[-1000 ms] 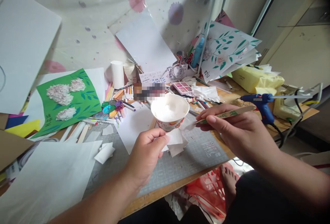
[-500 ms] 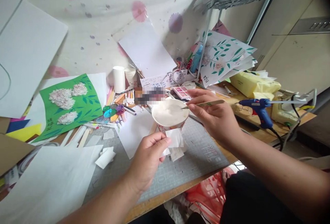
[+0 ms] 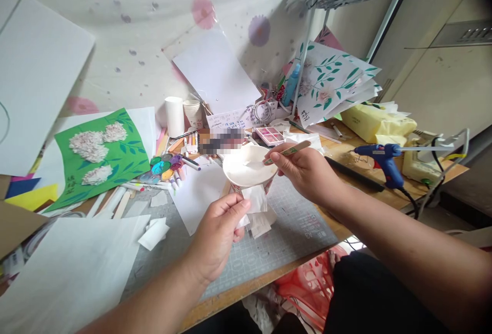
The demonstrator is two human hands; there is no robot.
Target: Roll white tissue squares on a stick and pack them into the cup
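My left hand (image 3: 217,231) pinches a small square of white tissue paper (image 3: 255,202) just in front of a paper cup (image 3: 246,171) that holds white paste. My right hand (image 3: 303,169) grips a wooden stick (image 3: 288,151) streaked with green, its tip dipped over the cup's right rim. More small white paper pieces (image 3: 261,222) lie under the cup on the grey cutting mat (image 3: 292,231).
A green card with white paper flowers (image 3: 98,152) lies at the left, with a round paint palette (image 3: 165,164) and markers beside it. A blue glue gun (image 3: 384,162) rests at the right. White sheets (image 3: 69,272) cover the near left. A white roll (image 3: 175,113) stands behind.
My right hand has brought the stick leftwards from beside the cup to its rim, the tip now over the paste. My left hand has kept hold of the tissue piece.
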